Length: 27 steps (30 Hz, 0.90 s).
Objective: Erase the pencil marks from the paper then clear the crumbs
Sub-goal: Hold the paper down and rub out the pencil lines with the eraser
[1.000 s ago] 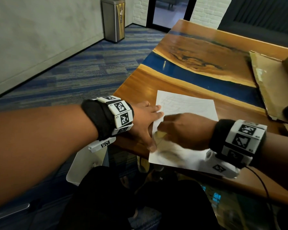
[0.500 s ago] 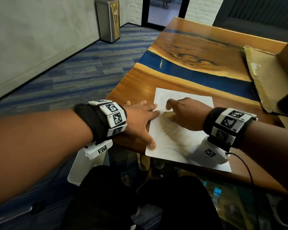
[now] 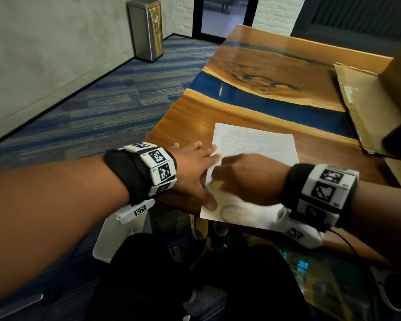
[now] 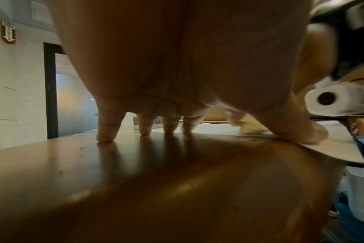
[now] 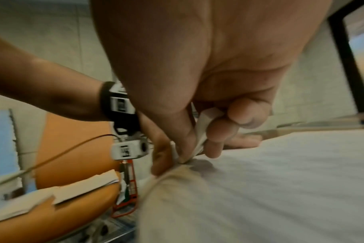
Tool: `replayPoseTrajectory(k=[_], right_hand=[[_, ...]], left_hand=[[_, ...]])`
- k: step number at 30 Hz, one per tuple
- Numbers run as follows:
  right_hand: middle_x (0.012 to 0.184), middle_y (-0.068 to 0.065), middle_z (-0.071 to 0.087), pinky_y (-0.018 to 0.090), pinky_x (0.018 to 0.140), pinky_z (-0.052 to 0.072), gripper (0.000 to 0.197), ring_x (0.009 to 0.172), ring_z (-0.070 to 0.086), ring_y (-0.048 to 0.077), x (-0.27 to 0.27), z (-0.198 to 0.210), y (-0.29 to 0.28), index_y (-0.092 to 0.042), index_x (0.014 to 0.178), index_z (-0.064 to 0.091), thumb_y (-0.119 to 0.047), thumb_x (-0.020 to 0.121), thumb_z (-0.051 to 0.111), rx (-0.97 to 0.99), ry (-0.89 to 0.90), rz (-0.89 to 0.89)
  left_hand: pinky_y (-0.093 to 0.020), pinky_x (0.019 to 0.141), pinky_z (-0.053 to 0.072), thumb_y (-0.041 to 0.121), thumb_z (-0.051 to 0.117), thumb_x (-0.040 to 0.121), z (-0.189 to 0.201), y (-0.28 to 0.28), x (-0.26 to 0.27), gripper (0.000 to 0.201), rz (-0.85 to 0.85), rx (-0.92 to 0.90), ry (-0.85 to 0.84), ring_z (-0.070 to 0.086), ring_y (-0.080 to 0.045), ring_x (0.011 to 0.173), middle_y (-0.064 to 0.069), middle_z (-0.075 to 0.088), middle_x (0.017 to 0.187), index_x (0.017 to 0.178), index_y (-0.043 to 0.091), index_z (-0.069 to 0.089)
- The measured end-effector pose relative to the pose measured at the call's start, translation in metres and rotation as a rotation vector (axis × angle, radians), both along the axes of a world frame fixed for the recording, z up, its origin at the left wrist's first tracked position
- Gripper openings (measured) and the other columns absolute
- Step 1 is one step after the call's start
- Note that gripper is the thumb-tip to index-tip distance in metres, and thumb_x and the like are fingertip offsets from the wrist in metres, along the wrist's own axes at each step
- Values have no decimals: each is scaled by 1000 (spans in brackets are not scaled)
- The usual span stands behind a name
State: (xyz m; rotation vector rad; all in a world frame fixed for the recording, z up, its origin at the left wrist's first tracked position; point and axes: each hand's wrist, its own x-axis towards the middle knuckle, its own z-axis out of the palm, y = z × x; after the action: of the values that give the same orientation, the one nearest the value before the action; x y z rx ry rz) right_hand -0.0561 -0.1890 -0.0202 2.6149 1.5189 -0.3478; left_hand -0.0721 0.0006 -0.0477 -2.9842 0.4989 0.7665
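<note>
Currently right hand point(image 3: 248, 179) pinches eraser point(image 3: 215, 183), rubbing paper point(image 3: 259, 144) at worktop's point(image 3: 195, 121) near edge; left hand point(image 3: 195, 167) flat, pinning it. Risk: overhanging edge creases or tears under hard strokes.

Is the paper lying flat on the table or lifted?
Mostly flat: the paper lies spread on the table, pinned by the left hand; its near edge overhangs the table edge.

Bare forearms, black wristbands point(image 3: 127, 174) – white blocks with black square-pattern markers point(image 3: 159, 165), thin cable at right wrist
</note>
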Motion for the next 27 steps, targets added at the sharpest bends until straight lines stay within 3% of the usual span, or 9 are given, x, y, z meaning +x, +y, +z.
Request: replayPoseTrajectory(k=[2, 6, 10, 15, 19, 24, 27], right_hand=[[103, -7, 55, 32, 80, 51, 27, 87, 54, 14, -5, -2, 1, -24, 124, 61, -33, 100, 52, -5, 40, 72], [109, 1, 62, 36, 80, 56, 29, 90, 61, 20, 24, -3, -7, -21, 127, 58, -32, 101, 52, -4, -130, -139], [104, -3, 58, 32, 78, 52, 26, 87, 57, 18, -2, -2, -4, -24, 124, 60, -32, 100, 53, -12, 34, 98], [111, 0, 60, 37, 81, 55, 29, 94, 61, 22, 28, -1, -13, -22, 128, 56, -31, 101, 51, -5, -121, -175], [107, -7, 50, 28, 77, 46, 29, 90, 54, 16, -5, 0, -1, -25, 128, 57, -29, 99, 56, 28, 16, 46], [124, 1, 61, 35, 86, 53, 36, 103, 61, 22, 28, -6, 7, -25, 135, 51, -31, 100, 55, 30, -26, -172], [125, 2, 62, 33, 84, 51, 35, 104, 60, 24, 40, -11, 12, -24, 134, 52, -30, 100, 54, -1, -32, -198]], left_hand=[[-68, 119, 13, 95, 59, 58, 0, -1, 0, 138, -3, 6, -5, -8, -25, 157, 10, -14, 170, 163, 31, -4], [-68, 118, 14, 97, 54, 59, 0, -1, -1, 137, -25, 22, -21, -8, -26, 157, 9, -15, 170, 163, 30, -4], [-67, 118, 14, 98, 53, 58, 0, 0, -1, 139, -16, 27, -11, -9, -26, 157, 8, -15, 170, 163, 30, -7], [-65, 119, 15, 98, 54, 57, 1, -1, -1, 138, -3, 30, -20, -8, -24, 157, 8, -13, 171, 162, 31, -5], [-60, 123, 18, 96, 58, 60, 6, 4, -10, 130, 15, 19, -28, -2, -26, 158, -1, -7, 172, 161, 38, -1], [-62, 123, 12, 97, 49, 63, 6, 11, -12, 126, 36, 72, -32, -6, -26, 157, 0, -12, 171, 161, 39, -6], [-62, 123, 15, 97, 48, 63, 4, 18, -8, 128, 60, 45, -17, -8, -22, 157, 6, -16, 170, 162, 35, -6]])
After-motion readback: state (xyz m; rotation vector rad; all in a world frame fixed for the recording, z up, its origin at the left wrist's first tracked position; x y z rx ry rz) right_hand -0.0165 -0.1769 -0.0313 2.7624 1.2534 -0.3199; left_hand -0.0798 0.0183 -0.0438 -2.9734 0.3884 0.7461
